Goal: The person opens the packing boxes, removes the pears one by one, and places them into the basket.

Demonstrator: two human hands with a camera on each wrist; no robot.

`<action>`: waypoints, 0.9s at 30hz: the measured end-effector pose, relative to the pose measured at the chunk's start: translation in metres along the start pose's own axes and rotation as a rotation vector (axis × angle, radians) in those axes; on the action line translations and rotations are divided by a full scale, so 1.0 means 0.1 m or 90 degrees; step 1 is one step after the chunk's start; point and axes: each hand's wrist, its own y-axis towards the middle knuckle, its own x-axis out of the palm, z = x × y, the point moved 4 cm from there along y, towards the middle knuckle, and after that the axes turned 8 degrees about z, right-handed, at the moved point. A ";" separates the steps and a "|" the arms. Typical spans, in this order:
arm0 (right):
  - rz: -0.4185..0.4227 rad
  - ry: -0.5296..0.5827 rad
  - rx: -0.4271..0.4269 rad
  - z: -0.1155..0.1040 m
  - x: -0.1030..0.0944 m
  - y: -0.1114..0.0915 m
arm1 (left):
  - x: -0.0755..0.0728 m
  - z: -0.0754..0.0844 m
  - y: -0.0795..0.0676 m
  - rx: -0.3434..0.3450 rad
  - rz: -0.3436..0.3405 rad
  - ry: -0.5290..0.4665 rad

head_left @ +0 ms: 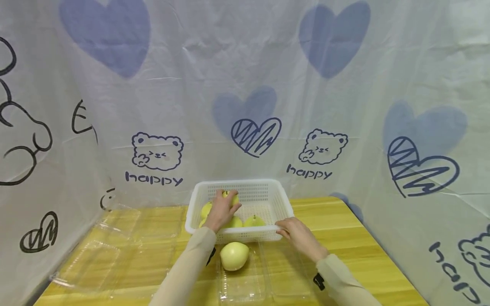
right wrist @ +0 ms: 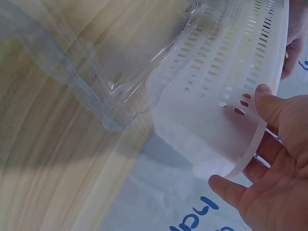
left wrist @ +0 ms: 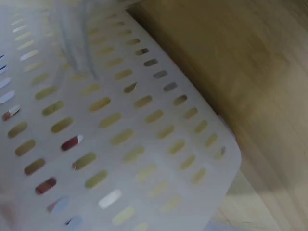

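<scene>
A white slotted plastic basket (head_left: 245, 231) stands at the back of the table with several yellow-green pears (head_left: 254, 221) in it, mostly on its left side. My left hand (head_left: 222, 210) reaches over the front rim and grips a pear (head_left: 234, 199) near the back wall. At the basket's front right corner, my right hand (head_left: 298, 236) holds the rim, its thumb outside and other fingers over the edge in the right wrist view. Another pear (head_left: 234, 256) sits in a clear plastic box (head_left: 243, 293) before the basket. The left wrist view shows mainly the basket's slotted wall (left wrist: 144, 120).
More clear plastic boxes (head_left: 86, 265) lie on the left of the wood-grain table (head_left: 337, 255). A printed white curtain (head_left: 237, 63) hangs close behind the basket and along both sides. The front box's edge (right wrist: 139, 101) stands near the basket wall in the right wrist view.
</scene>
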 end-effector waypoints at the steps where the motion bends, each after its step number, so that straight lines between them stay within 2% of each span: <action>1: -0.003 0.000 0.004 0.00 0.00 0.00 | 0.02 0.00 0.00 0.002 -0.007 0.001; 9: -0.016 0.008 0.016 0.01 -0.01 -0.01 | 0.12 -0.03 0.02 -0.009 -0.055 0.010; 15: -0.017 0.009 0.027 0.00 -0.02 0.01 | 0.18 -0.05 0.05 0.002 -0.095 0.074; 19: -0.025 0.015 0.031 0.00 -0.02 0.02 | 0.21 -0.05 0.07 0.008 -0.102 0.112; 23: -0.025 0.012 0.039 0.00 -0.02 0.00 | 0.25 -0.03 0.07 0.008 -0.123 0.119; 27: -0.022 0.011 0.031 0.00 -0.01 0.00 | 0.30 -0.04 0.09 -0.016 -0.164 0.130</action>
